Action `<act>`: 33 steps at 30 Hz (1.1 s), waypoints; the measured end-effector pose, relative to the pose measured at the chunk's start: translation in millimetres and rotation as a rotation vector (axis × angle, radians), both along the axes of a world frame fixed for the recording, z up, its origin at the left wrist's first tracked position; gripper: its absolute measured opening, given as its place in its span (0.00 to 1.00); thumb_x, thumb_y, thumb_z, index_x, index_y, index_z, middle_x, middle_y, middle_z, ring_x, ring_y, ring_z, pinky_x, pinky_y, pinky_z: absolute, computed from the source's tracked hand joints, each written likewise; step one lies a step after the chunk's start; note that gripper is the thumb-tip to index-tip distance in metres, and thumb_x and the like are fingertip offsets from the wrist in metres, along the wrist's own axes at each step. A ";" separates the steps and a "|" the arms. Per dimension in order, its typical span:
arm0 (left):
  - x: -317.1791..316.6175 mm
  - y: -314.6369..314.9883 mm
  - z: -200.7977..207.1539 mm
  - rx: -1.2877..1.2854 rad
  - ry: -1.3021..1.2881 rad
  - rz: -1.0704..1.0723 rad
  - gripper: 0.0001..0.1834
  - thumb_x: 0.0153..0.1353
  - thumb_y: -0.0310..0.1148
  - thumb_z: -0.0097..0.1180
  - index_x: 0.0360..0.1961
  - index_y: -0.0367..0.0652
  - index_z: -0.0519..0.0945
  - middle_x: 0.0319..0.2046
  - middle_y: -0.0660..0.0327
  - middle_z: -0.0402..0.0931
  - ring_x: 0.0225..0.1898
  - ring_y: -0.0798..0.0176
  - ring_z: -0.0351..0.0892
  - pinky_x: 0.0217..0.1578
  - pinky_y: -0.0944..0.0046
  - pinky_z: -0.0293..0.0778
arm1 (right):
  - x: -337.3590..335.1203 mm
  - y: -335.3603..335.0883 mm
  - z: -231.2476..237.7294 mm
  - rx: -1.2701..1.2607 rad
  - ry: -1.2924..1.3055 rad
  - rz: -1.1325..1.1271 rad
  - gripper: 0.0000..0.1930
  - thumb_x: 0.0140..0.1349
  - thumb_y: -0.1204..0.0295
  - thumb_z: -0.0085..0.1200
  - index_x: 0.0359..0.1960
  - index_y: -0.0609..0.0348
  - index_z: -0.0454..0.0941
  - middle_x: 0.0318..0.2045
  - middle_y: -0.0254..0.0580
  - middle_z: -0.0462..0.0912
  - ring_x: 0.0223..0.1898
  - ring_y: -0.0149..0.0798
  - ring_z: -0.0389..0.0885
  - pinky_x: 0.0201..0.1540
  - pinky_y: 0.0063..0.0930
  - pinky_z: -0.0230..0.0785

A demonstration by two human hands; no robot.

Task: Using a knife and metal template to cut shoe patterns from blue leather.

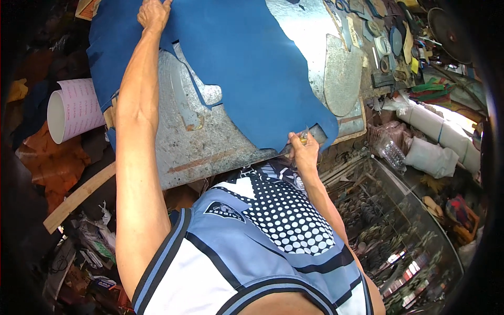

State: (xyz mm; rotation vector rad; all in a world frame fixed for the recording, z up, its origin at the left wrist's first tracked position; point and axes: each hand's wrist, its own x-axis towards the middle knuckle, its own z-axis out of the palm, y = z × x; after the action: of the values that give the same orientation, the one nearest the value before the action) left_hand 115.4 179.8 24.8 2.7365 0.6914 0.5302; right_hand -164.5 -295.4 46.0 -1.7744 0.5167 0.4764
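A large dark-blue sheet point(252, 68), like leather, lies across a worn grey metal-topped table point(189, 152), with cut-out gaps along its near side. My left arm reaches far forward over it, and my left hand point(153, 16) rests on the sheet at the top edge of the view, its fingertips cut off there. At the sheet's near right corner, beside a cut notch, my right hand point(304, 152) is closed around a small cutting knife point(303, 139) with a yellow part and a thin pointed metal tip.
A flat grey pattern piece point(341, 79) lies right of the sheet. Tape rolls point(382, 45) and scraps crowd the table's far right. A white roll point(76, 110) sticks out at left above a wooden plank point(79, 199). A glass case point(399, 236) stands at lower right.
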 end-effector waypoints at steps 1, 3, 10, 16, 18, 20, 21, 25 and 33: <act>-9.7 -8.9 3.4 0.001 -0.002 0.007 0.24 0.57 0.40 0.63 0.51 0.39 0.73 0.48 0.43 0.76 0.50 0.39 0.75 0.50 0.43 0.71 | -0.3 -1.1 1.2 0.001 -0.002 0.007 0.10 0.64 0.68 0.58 0.31 0.62 0.76 0.21 0.33 0.79 0.14 0.24 0.69 0.17 0.20 0.63; -23.2 -23.0 0.9 0.153 -0.147 -0.018 0.29 0.57 0.38 0.63 0.58 0.40 0.70 0.60 0.42 0.66 0.62 0.37 0.64 0.60 0.40 0.63 | 2.0 -3.6 6.1 0.003 -0.004 0.042 0.10 0.64 0.68 0.57 0.31 0.64 0.77 0.21 0.35 0.81 0.13 0.25 0.69 0.16 0.21 0.63; -84.8 -113.1 -27.4 0.445 -0.026 -0.300 0.37 0.64 0.57 0.52 0.67 0.43 0.67 0.70 0.43 0.57 0.72 0.37 0.51 0.68 0.35 0.46 | 58.7 -54.8 35.7 -0.574 -0.326 0.178 0.12 0.65 0.67 0.57 0.35 0.67 0.81 0.29 0.50 0.84 0.32 0.34 0.79 0.39 0.32 0.72; -154.4 -264.6 -41.6 0.051 0.189 -0.637 0.44 0.65 0.64 0.42 0.70 0.40 0.61 0.73 0.44 0.48 0.74 0.38 0.43 0.71 0.38 0.41 | 162.8 -126.9 15.9 -1.141 -0.310 0.258 0.37 0.57 0.46 0.60 0.58 0.66 0.74 0.50 0.65 0.80 0.54 0.60 0.78 0.56 0.48 0.70; -202.0 -322.4 -18.3 -0.022 0.303 -0.882 0.45 0.62 0.64 0.45 0.70 0.41 0.60 0.73 0.44 0.48 0.74 0.38 0.42 0.71 0.38 0.39 | 173.8 -133.4 15.2 -1.146 -0.288 0.264 0.40 0.53 0.44 0.62 0.58 0.67 0.73 0.51 0.65 0.79 0.55 0.60 0.78 0.57 0.47 0.70; -253.1 -365.2 -25.6 -0.188 0.291 -1.092 0.47 0.64 0.69 0.36 0.72 0.42 0.57 0.75 0.47 0.42 0.76 0.43 0.36 0.73 0.42 0.33 | 178.8 -121.4 19.0 -1.135 -0.264 0.303 0.40 0.53 0.44 0.63 0.58 0.67 0.74 0.51 0.65 0.80 0.55 0.60 0.78 0.57 0.47 0.70; -268.9 -380.4 -20.4 -0.154 0.366 -1.190 0.47 0.64 0.71 0.31 0.72 0.44 0.58 0.75 0.49 0.41 0.76 0.46 0.35 0.73 0.44 0.33 | 181.1 -117.3 20.3 -1.128 -0.237 0.332 0.40 0.52 0.45 0.64 0.58 0.66 0.74 0.51 0.65 0.80 0.55 0.60 0.78 0.56 0.47 0.70; -307.4 -385.3 -23.8 -0.453 0.120 -1.284 0.38 0.65 0.62 0.47 0.66 0.44 0.67 0.72 0.47 0.53 0.74 0.46 0.46 0.73 0.45 0.43 | 181.4 -113.7 11.5 -1.076 -0.265 0.301 0.39 0.51 0.48 0.65 0.57 0.67 0.74 0.50 0.64 0.80 0.54 0.60 0.79 0.56 0.47 0.70; -340.1 -311.2 -2.8 -0.381 0.210 -0.796 0.33 0.60 0.51 0.60 0.61 0.43 0.72 0.70 0.45 0.56 0.72 0.38 0.49 0.70 0.38 0.47 | 198.9 -134.1 -20.9 -0.846 -0.257 0.156 0.34 0.53 0.54 0.64 0.57 0.66 0.74 0.50 0.66 0.80 0.54 0.60 0.79 0.57 0.44 0.70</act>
State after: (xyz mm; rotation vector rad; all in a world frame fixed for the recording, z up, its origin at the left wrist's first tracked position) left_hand -224.7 -131.4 22.0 2.4309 -0.2639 -0.0700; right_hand 34.4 -429.5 25.1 -2.6565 0.4232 0.1172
